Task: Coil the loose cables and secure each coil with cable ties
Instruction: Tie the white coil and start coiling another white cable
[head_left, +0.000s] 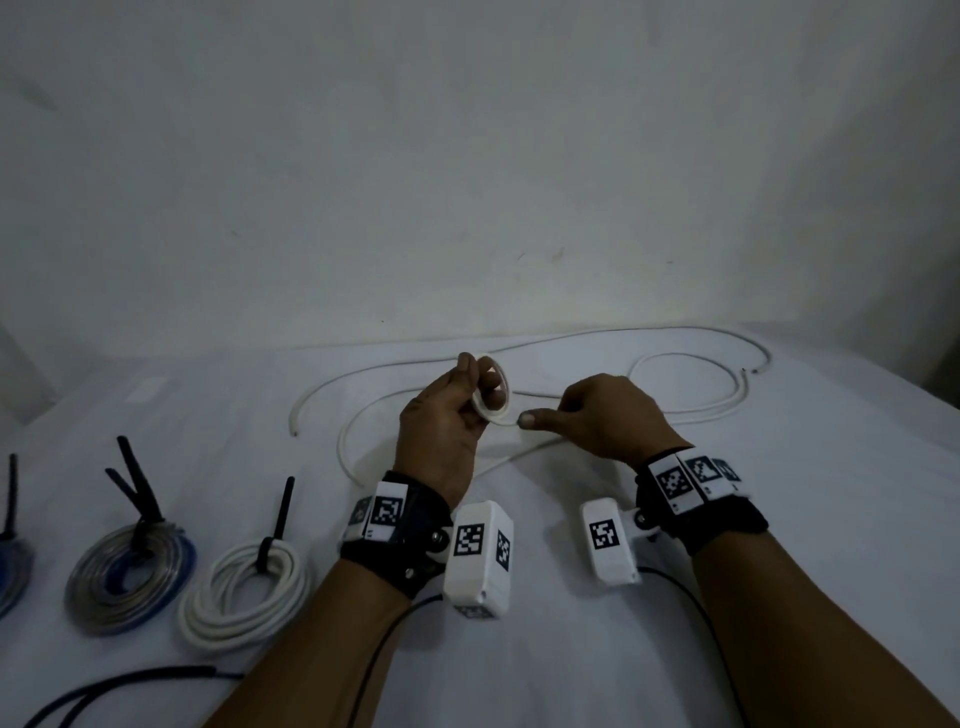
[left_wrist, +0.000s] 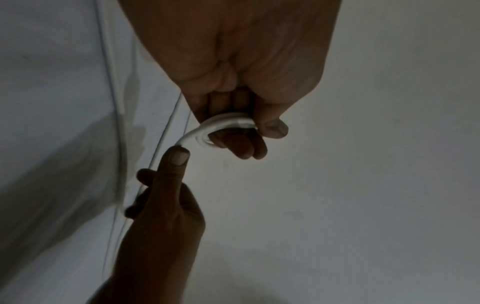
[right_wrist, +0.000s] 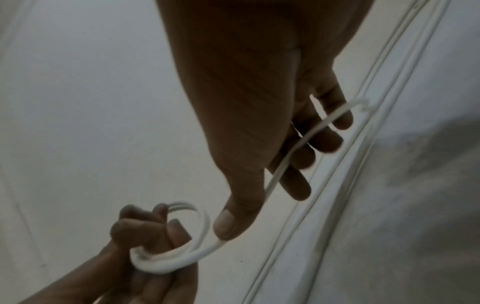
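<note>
A thin white cable (head_left: 685, 355) lies in loose loops across the white table. My left hand (head_left: 480, 384) holds up a small coil (head_left: 493, 410) wound from one end of that cable, with fingers through the ring and the thumb on top. In the left wrist view the coil (left_wrist: 223, 123) sits under the left thumb. Just to the right, my right hand (head_left: 545, 415) curls around the strand leading off the coil, thumb pressed on it. In the right wrist view the strand (right_wrist: 298, 148) runs through those fingers down to the coil (right_wrist: 176, 261).
At the front left lie finished coils: a white coil (head_left: 244, 592) with a black tie (head_left: 280, 514), a grey-blue coil (head_left: 130, 577) with black ties, and part of a blue coil (head_left: 10, 571). A black cable (head_left: 130, 680) crosses the bottom left corner. A plain wall stands behind.
</note>
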